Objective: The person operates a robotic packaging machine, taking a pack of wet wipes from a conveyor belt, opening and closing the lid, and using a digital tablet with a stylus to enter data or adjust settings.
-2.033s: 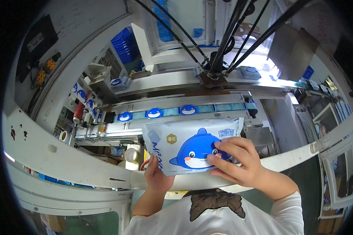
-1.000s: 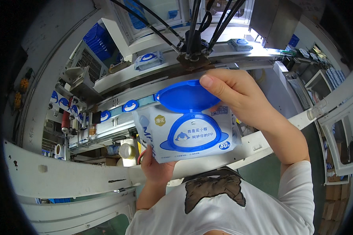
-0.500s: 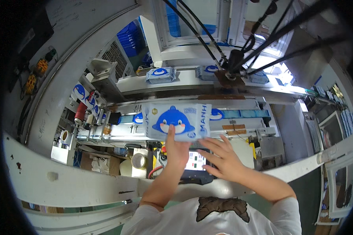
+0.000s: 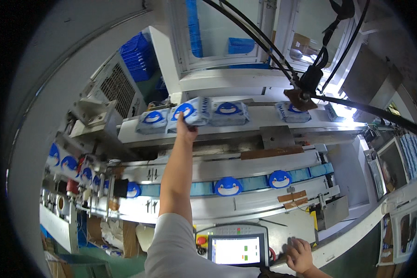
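My left hand (image 4: 186, 130) is stretched far out to the upper conveyor (image 4: 259, 125) and grips the near edge of a white wipes pack with a blue whale picture (image 4: 192, 111). This pack lies tilted on the belt, between a pack on its left (image 4: 153, 121) and one on its right (image 4: 229, 113). My right hand (image 4: 300, 255) rests low at the right on the machine's front ledge, fingers spread, holding nothing.
A further pack (image 4: 292, 111) lies under a hanging robot head with black rods (image 4: 306, 81). Blue whale-shaped lids (image 4: 228, 186) ride a lower blue belt. A touch screen (image 4: 238, 250) with a red button (image 4: 201, 240) sits near my chest. Blue crates (image 4: 139, 55) stand behind.
Both hands held the pack close in front of me and turned it. Now my left hand has carried it out onto the far conveyor and my right hand has dropped to the ledge.
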Action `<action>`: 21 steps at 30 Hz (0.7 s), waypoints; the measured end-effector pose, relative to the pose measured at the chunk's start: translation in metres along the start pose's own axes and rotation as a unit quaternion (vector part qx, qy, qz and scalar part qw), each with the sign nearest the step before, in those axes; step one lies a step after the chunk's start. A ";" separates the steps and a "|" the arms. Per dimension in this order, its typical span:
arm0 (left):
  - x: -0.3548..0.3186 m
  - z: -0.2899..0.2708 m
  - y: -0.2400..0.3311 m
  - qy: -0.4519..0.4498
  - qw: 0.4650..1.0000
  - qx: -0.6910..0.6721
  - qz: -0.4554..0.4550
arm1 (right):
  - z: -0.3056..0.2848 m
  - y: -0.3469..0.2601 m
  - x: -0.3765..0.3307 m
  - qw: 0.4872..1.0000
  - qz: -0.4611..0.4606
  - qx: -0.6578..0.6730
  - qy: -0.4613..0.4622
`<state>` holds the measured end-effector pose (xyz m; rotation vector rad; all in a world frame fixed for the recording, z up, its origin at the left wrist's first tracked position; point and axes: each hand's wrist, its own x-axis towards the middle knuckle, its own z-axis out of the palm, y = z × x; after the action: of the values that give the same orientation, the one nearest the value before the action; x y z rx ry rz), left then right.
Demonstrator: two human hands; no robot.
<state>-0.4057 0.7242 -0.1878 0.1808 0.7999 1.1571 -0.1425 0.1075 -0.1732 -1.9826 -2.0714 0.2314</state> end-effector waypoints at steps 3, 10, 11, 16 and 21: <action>0.056 -0.047 0.026 -0.009 0.995 0.001 0.097 | -0.023 -0.013 0.019 1.000 0.008 0.022 -0.001; 0.017 -0.001 0.008 0.557 0.527 0.429 0.478 | -0.006 -0.010 0.007 1.000 0.009 0.014 -0.010; 0.017 0.002 -0.001 0.469 0.502 0.472 0.552 | -0.006 -0.010 0.008 1.000 0.010 0.013 -0.009; 0.041 0.050 -0.091 -0.038 0.665 0.528 0.527 | -0.008 -0.012 0.008 0.999 0.028 0.012 -0.010; 0.060 0.088 -0.162 -0.055 0.958 0.277 0.043 | -0.006 -0.006 0.007 0.998 0.043 0.033 -0.011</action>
<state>-0.2180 0.7312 -0.2368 0.7460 1.0099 0.9702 -0.1464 0.1142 -0.1655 -2.0394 -1.9675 0.3347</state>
